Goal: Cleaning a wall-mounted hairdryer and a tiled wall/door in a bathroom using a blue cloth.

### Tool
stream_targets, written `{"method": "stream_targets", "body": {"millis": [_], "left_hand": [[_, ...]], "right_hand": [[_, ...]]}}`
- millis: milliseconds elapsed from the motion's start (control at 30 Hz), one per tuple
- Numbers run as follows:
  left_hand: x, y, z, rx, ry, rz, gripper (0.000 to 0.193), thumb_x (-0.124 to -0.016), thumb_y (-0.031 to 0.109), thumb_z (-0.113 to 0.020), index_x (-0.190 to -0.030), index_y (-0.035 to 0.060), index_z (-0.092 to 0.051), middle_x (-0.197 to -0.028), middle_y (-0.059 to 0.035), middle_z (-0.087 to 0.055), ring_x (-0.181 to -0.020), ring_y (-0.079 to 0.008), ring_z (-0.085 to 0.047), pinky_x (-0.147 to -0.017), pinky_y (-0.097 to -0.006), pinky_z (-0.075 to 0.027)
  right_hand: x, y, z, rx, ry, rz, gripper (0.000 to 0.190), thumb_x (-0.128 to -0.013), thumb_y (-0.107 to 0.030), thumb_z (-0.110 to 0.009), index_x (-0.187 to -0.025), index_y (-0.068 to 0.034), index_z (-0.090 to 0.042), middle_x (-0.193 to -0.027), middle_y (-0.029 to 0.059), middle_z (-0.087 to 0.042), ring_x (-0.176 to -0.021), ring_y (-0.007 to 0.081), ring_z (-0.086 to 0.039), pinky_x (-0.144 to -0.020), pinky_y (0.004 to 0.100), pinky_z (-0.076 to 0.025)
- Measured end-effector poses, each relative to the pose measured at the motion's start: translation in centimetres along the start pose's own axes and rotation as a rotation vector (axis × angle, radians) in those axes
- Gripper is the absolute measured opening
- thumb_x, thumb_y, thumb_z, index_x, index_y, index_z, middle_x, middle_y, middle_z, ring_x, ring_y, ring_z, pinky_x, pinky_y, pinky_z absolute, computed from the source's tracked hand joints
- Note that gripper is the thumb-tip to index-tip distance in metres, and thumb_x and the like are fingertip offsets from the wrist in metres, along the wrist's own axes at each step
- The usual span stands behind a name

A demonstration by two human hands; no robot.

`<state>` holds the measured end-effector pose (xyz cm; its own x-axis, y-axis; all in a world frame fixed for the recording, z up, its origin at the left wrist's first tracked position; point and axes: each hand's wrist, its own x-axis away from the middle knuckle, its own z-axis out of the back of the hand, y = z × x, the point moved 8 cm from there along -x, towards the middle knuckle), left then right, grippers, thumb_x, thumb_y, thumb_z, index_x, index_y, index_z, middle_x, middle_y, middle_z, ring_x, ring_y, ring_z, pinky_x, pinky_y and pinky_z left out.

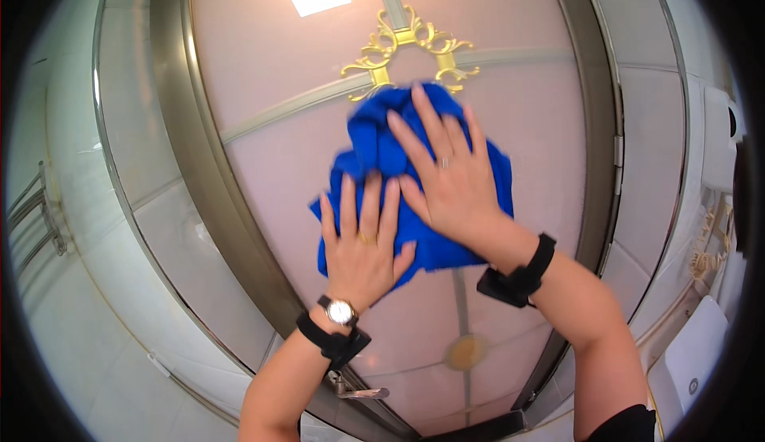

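A bunched blue cloth (pixel 442 245) lies against the pinkish glass panel of a door (pixel 526 119). On the cloth's lower left part rests my left hand (pixel 361 248), palm down with its fingers spread; a ring and a wristwatch are on it. Higher and to the right, my right hand (pixel 451 173) presses flat on the same cloth, fingers apart, with a ring on one finger. The cloth's top edge touches the lower part of a gold scroll ornament (pixel 405 35) on the glass. Both wrists wear black straps.
A metal door frame (pixel 173 83) runs down both sides. A lever handle (pixel 363 393) sits low at the left, below my left wrist. Towel rails (pixel 36 221) are at the far left. A white fixture (pixel 696 346) and a coiled cord (pixel 708 248) are at the right.
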<state>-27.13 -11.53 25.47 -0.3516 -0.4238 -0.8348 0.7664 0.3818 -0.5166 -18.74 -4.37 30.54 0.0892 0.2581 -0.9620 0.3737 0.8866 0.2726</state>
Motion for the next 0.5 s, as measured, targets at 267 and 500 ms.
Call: {"method": "stream_targets", "body": {"millis": [267,500], "left_hand": [[1.6,-0.7,-1.2,-0.025,-0.083,-0.148,0.072,-0.078,0.048,-0.059,-0.134,0.0042,-0.047,-0.138,-0.0199,-0.04,-0.132,-0.0404,-0.03,-0.109,-0.0593,-0.019],[-9.2,-1.7,0.1,-0.021,0.147,-0.113,0.074,-0.075,0.03,-0.06,-0.142,0.0075,-0.037,-0.148,-0.0157,-0.032,-0.138,-0.0362,-0.025,-0.112,-0.0503,-0.017]], "right_hand": [[0.6,-0.7,-0.7,-0.094,-0.085,0.071,0.061,-0.076,-0.025,-0.062,-0.133,-0.008,-0.049,-0.147,0.0172,-0.035,-0.099,0.0257,-0.054,-0.109,0.049,-0.027],[-4.7,5.5,-0.3,0.087,0.305,-0.01,0.054,-0.082,-0.03,-0.058,-0.131,-0.009,-0.05,-0.142,0.016,-0.041,-0.113,0.0312,-0.05,-0.107,0.049,-0.028]]}}
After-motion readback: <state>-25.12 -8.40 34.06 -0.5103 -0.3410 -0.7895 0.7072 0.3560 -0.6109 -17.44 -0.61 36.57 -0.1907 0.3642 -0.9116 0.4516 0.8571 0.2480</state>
